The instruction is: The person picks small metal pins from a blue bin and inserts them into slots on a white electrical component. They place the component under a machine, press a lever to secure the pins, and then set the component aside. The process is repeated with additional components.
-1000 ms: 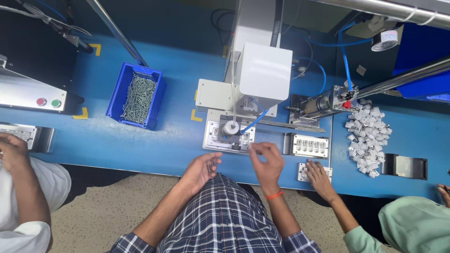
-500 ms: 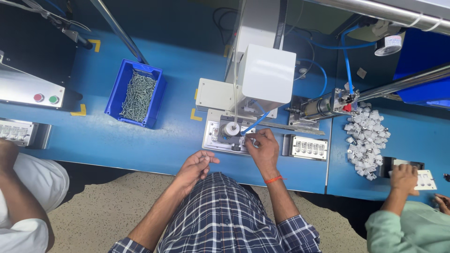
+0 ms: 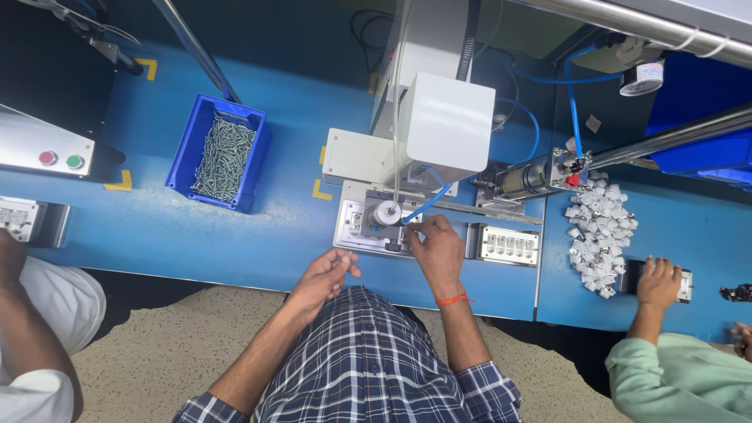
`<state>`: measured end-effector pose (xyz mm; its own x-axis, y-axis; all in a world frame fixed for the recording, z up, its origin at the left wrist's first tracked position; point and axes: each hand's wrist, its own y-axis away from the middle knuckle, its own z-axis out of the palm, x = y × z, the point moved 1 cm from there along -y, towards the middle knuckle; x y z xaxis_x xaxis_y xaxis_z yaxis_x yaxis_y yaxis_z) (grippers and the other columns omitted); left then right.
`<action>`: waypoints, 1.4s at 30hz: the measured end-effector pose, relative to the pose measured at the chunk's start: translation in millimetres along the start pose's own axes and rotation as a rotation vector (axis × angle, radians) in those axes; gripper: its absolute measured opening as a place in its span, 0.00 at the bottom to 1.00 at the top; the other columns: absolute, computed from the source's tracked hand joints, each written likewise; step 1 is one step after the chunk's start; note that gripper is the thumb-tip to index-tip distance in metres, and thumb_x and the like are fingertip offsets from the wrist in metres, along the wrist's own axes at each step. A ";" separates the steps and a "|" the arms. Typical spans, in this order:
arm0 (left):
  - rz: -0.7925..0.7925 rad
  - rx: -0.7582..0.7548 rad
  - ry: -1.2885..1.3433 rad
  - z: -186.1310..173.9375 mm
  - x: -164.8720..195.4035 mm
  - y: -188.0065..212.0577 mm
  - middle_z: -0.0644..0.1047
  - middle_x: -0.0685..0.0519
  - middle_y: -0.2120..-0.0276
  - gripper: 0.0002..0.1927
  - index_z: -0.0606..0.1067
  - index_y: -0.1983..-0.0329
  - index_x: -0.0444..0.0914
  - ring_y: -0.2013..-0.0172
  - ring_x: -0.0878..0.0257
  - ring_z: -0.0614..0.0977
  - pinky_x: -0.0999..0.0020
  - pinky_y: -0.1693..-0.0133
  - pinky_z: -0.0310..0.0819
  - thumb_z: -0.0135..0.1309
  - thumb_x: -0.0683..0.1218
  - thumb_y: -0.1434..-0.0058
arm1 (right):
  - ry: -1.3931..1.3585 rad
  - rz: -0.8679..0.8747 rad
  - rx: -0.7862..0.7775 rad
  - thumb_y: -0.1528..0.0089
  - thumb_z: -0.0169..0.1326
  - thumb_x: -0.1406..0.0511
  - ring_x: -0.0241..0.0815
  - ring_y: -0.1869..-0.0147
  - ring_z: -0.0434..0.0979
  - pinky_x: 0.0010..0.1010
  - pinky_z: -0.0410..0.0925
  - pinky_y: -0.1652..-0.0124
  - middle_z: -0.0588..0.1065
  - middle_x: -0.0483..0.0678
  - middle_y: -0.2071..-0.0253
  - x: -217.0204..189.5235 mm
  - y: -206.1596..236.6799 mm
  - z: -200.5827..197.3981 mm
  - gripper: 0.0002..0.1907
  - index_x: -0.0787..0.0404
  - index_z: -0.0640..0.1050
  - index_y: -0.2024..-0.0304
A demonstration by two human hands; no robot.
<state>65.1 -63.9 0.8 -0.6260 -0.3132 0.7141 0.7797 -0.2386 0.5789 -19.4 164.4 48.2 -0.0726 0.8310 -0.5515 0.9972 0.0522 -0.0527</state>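
Metal plate [image 3: 368, 231] sits on blue bench [image 3: 157, 227] right under white press machine [image 3: 442, 125], placed for work. Right hand [image 3: 437, 249] reaches onto plate by plunger [image 3: 385, 212], fingertips pinched; what they pinch too small to tell. Left hand [image 3: 323, 276] loosely curled at bench edge, holds nothing visible. Screw bin [image 3: 221, 153] well off to left.

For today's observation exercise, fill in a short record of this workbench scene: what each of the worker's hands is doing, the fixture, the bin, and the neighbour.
Right hand: on the metal fixture plate under the white machine head
Left hand: at the blue table edge, fingers curled; contents unclear
Bin: blue bin of screws, left
Neighbour: co-worker's hand beside pile of white parts
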 end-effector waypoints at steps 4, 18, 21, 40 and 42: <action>0.004 0.004 -0.039 1.4 1.3 2.8 0.79 0.53 0.68 0.13 0.74 0.50 0.36 0.82 0.74 0.63 0.80 0.82 0.57 0.45 0.48 0.28 | -0.083 -0.013 0.080 0.43 0.65 0.64 0.37 0.74 0.77 0.30 0.69 0.70 0.80 0.46 0.63 5.3 9.8 -11.4 0.10 0.56 0.86 0.59; -0.017 -0.022 -0.064 7.5 4.3 3.5 0.79 0.55 0.68 0.13 0.75 0.50 0.36 0.82 0.75 0.62 0.80 0.81 0.57 0.45 0.48 0.27 | -0.226 0.067 0.092 0.41 0.65 0.65 0.34 0.71 0.81 0.26 0.72 0.70 0.82 0.48 0.61 28.8 9.3 1.1 0.08 0.60 0.86 0.61; -0.024 -0.008 -0.055 3.4 2.9 2.6 0.79 0.54 0.68 0.12 0.75 0.50 0.36 0.82 0.75 0.62 0.79 0.82 0.56 0.45 0.47 0.28 | -0.290 0.123 0.036 0.41 0.64 0.65 0.34 0.68 0.84 0.25 0.74 0.70 0.83 0.48 0.60 35.2 8.4 -0.7 0.08 0.60 0.86 0.60; 0.116 -0.168 -0.249 6.7 -12.7 -16.1 0.83 0.52 0.64 0.13 0.76 0.49 0.35 0.58 0.71 0.82 0.73 0.49 0.73 0.45 0.47 0.26 | -0.153 0.167 -0.049 0.47 0.70 0.65 0.35 0.71 0.80 0.26 0.71 0.71 0.82 0.50 0.66 32.2 -9.7 -13.0 0.12 0.64 0.83 0.66; 0.192 -0.231 -0.312 12.1 -10.7 -16.2 0.83 0.53 0.65 0.11 0.75 0.52 0.36 0.56 0.66 0.83 0.68 0.44 0.71 0.46 0.47 0.27 | -0.207 0.148 -0.065 0.45 0.69 0.64 0.34 0.72 0.79 0.25 0.70 0.73 0.83 0.48 0.66 21.2 6.0 -19.9 0.10 0.61 0.84 0.65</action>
<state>59.1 -45.5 -11.4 -0.4152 -0.0871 0.9055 0.8418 -0.4142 0.3461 -14.7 193.3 52.8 0.0794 0.7018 -0.7079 0.9956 -0.0204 0.0915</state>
